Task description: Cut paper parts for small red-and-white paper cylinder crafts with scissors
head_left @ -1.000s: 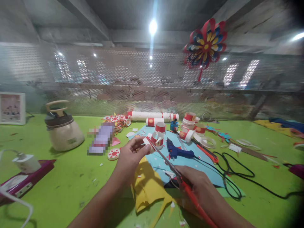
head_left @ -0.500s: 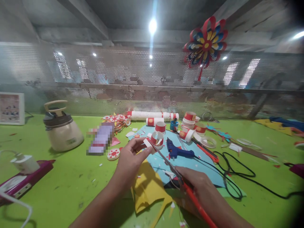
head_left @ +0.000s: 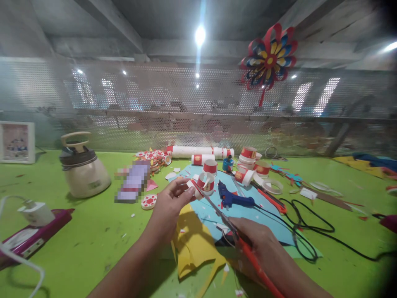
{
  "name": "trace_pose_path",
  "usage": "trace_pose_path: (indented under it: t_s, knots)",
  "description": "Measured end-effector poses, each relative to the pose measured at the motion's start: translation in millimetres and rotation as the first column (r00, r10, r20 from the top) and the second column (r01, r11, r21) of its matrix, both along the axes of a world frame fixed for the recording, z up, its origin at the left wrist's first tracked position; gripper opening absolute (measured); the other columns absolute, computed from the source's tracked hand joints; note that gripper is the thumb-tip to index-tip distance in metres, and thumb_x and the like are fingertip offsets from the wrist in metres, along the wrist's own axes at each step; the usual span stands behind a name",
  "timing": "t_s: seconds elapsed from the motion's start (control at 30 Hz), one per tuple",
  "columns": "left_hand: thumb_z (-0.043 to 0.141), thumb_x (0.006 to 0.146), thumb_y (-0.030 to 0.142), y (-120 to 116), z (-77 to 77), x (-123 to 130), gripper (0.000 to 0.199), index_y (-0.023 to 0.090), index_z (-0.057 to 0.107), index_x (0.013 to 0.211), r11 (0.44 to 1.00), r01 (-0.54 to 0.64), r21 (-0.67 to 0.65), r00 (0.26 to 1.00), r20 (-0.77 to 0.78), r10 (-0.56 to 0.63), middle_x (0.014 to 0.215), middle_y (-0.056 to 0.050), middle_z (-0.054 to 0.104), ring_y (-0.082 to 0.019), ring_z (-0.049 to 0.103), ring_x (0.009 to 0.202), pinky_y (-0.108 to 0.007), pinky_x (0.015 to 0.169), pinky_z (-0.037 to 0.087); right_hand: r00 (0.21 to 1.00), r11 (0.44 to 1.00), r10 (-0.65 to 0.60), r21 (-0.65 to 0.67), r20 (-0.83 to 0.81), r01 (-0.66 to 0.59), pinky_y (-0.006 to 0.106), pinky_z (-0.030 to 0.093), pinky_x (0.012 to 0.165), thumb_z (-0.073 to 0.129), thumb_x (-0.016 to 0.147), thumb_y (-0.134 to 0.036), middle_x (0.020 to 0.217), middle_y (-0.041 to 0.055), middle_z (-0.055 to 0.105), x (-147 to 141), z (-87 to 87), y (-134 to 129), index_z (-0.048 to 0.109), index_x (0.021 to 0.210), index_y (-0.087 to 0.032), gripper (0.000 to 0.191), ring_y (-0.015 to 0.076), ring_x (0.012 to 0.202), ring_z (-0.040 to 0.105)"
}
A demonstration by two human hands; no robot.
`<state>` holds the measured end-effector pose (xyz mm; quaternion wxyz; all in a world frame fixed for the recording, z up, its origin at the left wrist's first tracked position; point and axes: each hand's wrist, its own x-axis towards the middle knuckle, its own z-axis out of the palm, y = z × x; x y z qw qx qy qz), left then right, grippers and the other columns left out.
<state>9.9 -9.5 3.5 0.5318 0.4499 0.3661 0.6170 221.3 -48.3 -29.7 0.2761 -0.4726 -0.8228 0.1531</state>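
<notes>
My left hand (head_left: 173, 203) is closed, pinching a small white-and-red paper piece (head_left: 194, 189) between thumb and fingers. My right hand (head_left: 262, 238) is wrapped round the red handles of a pair of scissors (head_left: 221, 214). The blades slant up to the left, their tips at the paper piece; whether they touch it I cannot tell. Just behind it stands a cut red-and-white paper cup (head_left: 206, 183), with another paper cup (head_left: 210, 167) beyond. Below my hands lies yellow paper (head_left: 197, 244), and blue paper (head_left: 266, 223) spreads to the right.
A blue glue gun (head_left: 235, 199) with a black cord lies right of the cups, near a red utility knife (head_left: 272, 200) and a tape roll (head_left: 273, 186). At left are a jug (head_left: 85, 178), a blurred phone-like slab (head_left: 133, 182) and a purple power strip (head_left: 40, 236). Paper scraps are scattered around.
The paper piece has tilted a little, and my left thumb has shifted slightly left. The scissors have hardly moved. The whole view has shifted slightly.
</notes>
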Motion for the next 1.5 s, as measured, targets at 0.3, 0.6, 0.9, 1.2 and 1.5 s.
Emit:
trace_pose_path:
  t_s: [0.3, 0.6, 0.9, 1.2, 1.5]
  knots:
    - [0.076, 0.069, 0.03, 1.8, -3.2, 0.7, 0.033, 0.015, 0.066, 0.097, 0.999, -0.018, 0.033, 0.997, -0.079, 0.021, 0.092, -0.008, 0.071, -0.019, 0.065, 0.084, -0.034, 0.081, 0.051, 1.0, 1.0, -0.016, -0.015, 0.01, 0.016, 0.028, 0.042, 0.063, 0.066, 0.078, -0.025, 0.078, 0.0009, 0.068, 0.0, 0.0, -1.1, 0.066, 0.092, -0.023, 0.014, 0.0202, 0.071, 0.06]
    - [0.077, 0.067, 0.029, 0.0, -3.2, 2.6, 0.037, 0.015, 0.066, 0.099, 0.999, -0.037, 0.011, 0.998, -0.053, 0.038, 0.092, -0.009, 0.073, -0.02, 0.067, 0.084, -0.035, 0.081, 0.051, 0.999, 0.999, -0.029, -0.024, 0.033, 0.03, 0.026, 0.04, 0.06, 0.067, 0.078, -0.029, 0.073, 0.0001, 0.067, 0.0, 0.4, -1.5, 0.064, 0.085, -0.02, 0.012, 0.0183, 0.065, 0.058]
    - [0.077, 0.068, 0.031, 0.9, 1.0, -0.5, 0.039, 0.014, 0.066, 0.102, 0.999, -0.005, -0.033, 0.999, 0.042, 0.006, 0.095, -0.011, 0.073, -0.022, 0.067, 0.085, -0.038, 0.084, 0.05, 0.998, 0.999, -0.037, 0.005, 0.054, 0.037, 0.03, 0.043, 0.065, 0.067, 0.076, -0.027, 0.08, 0.0031, 0.068, -1.2, 1.9, -1.2, 0.066, 0.095, -0.021, 0.019, 0.0216, 0.073, 0.06]
    - [0.076, 0.07, 0.031, -0.2, -2.4, -0.2, 0.039, 0.015, 0.068, 0.104, 1.0, -0.013, 0.006, 0.998, -0.063, 0.014, 0.102, -0.012, 0.072, -0.025, 0.065, 0.098, -0.038, 0.088, 0.049, 1.0, 1.0, -0.01, -0.011, 0.013, 0.011, 0.03, 0.045, 0.067, 0.066, 0.077, -0.023, 0.084, 0.0033, 0.07, -0.2, 2.3, -0.2, 0.067, 0.1, -0.022, 0.022, 0.0218, 0.075, 0.061]
    - [0.077, 0.067, 0.03, -0.9, -1.8, 0.8, 0.038, 0.016, 0.07, 0.102, 0.999, -0.032, -0.008, 0.999, -0.039, 0.031, 0.099, -0.012, 0.073, -0.024, 0.066, 0.093, -0.038, 0.086, 0.05, 1.0, 0.998, -0.021, -0.064, 0.012, 0.022, 0.027, 0.042, 0.063, 0.065, 0.081, -0.027, 0.077, -0.0001, 0.068, -2.2, 4.4, -2.9, 0.065, 0.086, -0.021, 0.008, 0.0194, 0.07, 0.06]
